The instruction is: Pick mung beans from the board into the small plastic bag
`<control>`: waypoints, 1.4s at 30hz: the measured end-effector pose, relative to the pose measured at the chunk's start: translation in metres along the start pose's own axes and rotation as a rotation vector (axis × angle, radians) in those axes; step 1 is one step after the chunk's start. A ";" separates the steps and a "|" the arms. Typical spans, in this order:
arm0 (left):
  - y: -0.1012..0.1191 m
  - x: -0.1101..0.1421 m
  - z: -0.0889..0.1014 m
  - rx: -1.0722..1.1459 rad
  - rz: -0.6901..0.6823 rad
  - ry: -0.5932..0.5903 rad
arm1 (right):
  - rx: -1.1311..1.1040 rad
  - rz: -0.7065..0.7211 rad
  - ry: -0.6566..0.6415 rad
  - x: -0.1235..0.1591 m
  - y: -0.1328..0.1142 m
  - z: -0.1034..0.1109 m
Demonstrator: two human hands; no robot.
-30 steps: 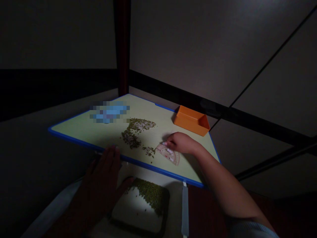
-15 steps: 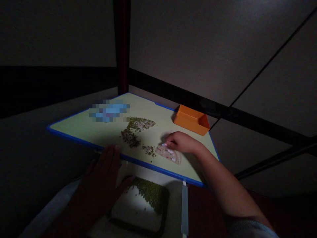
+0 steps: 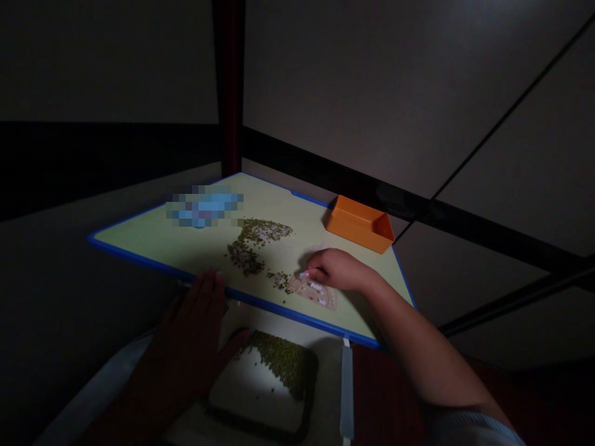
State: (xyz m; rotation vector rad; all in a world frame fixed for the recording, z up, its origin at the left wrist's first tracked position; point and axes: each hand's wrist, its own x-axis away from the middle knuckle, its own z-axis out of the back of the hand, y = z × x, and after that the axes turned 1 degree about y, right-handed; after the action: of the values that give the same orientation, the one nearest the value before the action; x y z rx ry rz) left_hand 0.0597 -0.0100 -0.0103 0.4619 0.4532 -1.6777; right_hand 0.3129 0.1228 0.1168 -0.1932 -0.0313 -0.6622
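Note:
My right hand (image 3: 335, 269) is closed on the upper edge of a clear pinkish protractor (image 3: 316, 293), which lies on or just above the pale board (image 3: 195, 248) with the blue rim. Just left of the protractor is a small scatter of green beans (image 3: 280, 281). Larger patches of green and pale beans (image 3: 246, 257) spread farther left and back. My left hand (image 3: 199, 322) rests in shadow at the board's front edge, fingers stretched out and thumb over a tray (image 3: 260, 421). More green beans (image 3: 288, 359) lie along the tray's back and right side.
An orange open box (image 3: 359, 224) stands at the board's back right. A blurred-out blue item (image 3: 204, 207) lies at the back left. Walls (image 3: 395, 93) close in behind the board, with a dark red post (image 3: 229, 93) at the corner.
My right hand has slid the protractor slightly left, closer to the small scatter of beans. My left hand, the tray and the orange box have stayed put.

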 end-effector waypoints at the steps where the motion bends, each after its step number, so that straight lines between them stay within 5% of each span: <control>1: 0.000 0.000 0.000 0.000 0.009 -0.002 | 0.008 0.002 0.001 0.000 0.000 0.000; 24: 0.000 -0.001 0.000 -0.004 -0.042 0.066 | 0.363 0.063 0.159 0.000 -0.016 -0.006; 42: 0.001 -0.001 0.003 0.013 -0.011 0.012 | 0.331 0.071 0.111 0.000 -0.022 -0.007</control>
State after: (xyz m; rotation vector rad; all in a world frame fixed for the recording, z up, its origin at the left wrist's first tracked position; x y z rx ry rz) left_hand 0.0608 -0.0110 -0.0076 0.4804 0.4542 -1.6903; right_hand 0.2988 0.1045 0.1135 0.1612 -0.0266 -0.5866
